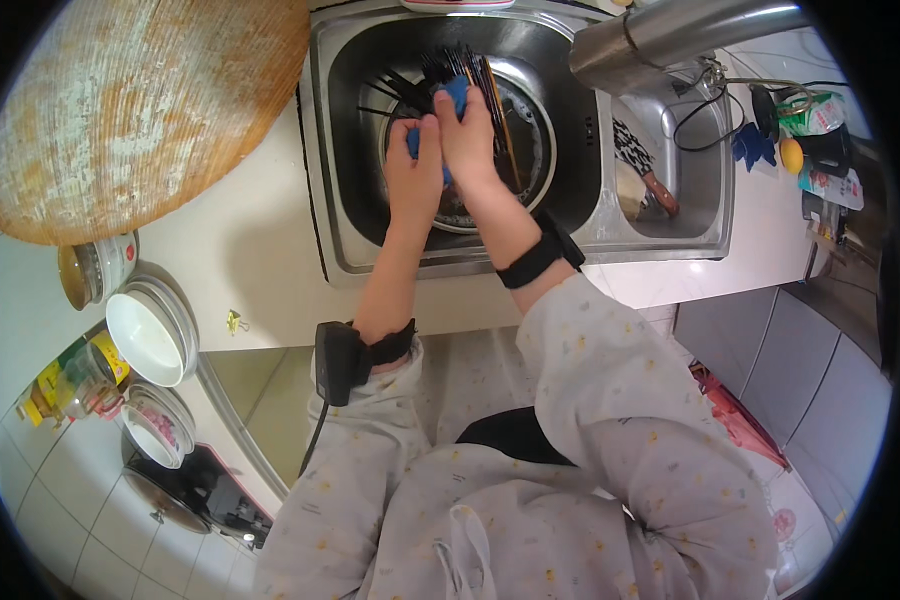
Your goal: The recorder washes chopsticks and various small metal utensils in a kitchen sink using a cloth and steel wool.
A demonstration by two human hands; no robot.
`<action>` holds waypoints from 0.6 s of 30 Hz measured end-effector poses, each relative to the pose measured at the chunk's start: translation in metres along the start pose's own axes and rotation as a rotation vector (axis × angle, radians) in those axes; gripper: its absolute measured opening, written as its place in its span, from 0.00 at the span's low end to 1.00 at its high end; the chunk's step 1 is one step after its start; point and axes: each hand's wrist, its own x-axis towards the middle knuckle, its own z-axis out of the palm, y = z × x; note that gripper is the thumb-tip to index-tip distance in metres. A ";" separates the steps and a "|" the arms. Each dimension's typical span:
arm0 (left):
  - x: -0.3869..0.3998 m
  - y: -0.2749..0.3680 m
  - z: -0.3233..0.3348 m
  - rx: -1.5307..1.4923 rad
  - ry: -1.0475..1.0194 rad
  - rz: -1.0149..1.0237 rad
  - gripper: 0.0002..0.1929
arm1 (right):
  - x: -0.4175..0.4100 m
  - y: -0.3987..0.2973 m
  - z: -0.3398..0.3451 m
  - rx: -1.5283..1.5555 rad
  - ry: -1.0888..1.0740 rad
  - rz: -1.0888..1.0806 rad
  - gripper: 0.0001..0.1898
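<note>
Both of my hands are over a round metal basin of sudsy water in the larger sink bowl. My left hand is closed on a blue cloth. Beside it, touching, my right hand grips another visible part of blue cloth, pressed against a bundle of chopsticks; whether it is one cloth is hidden by the fingers. Most chopsticks are dark, a few light brown, and they point away from me. Several dark ones fan out to the left, leaning in the basin.
A knife with a wooden handle lies in the smaller sink bowl at right. Above the sink reaches a wide metal pipe. A large round wooden board stands at left, near stacked white bowls and a binder clip.
</note>
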 end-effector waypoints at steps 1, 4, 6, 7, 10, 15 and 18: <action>0.005 -0.002 -0.002 0.030 0.086 0.067 0.16 | -0.008 -0.007 -0.004 -0.054 -0.064 -0.005 0.14; 0.021 0.005 -0.016 0.011 0.266 0.067 0.18 | -0.052 -0.018 -0.012 -0.059 -0.185 -0.142 0.15; 0.026 0.008 -0.016 -0.027 0.347 -0.008 0.19 | -0.057 -0.020 -0.016 -0.037 -0.205 -0.184 0.16; 0.023 0.004 -0.016 -0.025 0.348 -0.007 0.19 | -0.053 -0.023 -0.017 -0.121 -0.212 -0.136 0.16; 0.004 0.003 0.001 -0.028 0.059 -0.010 0.21 | -0.014 -0.014 -0.022 -0.122 -0.198 -0.014 0.17; 0.007 0.004 0.013 0.236 0.068 0.037 0.20 | 0.000 0.011 -0.019 -0.101 -0.136 -0.072 0.19; 0.030 0.004 -0.012 0.065 0.175 -0.003 0.20 | -0.042 -0.024 -0.026 -0.148 -0.235 -0.054 0.19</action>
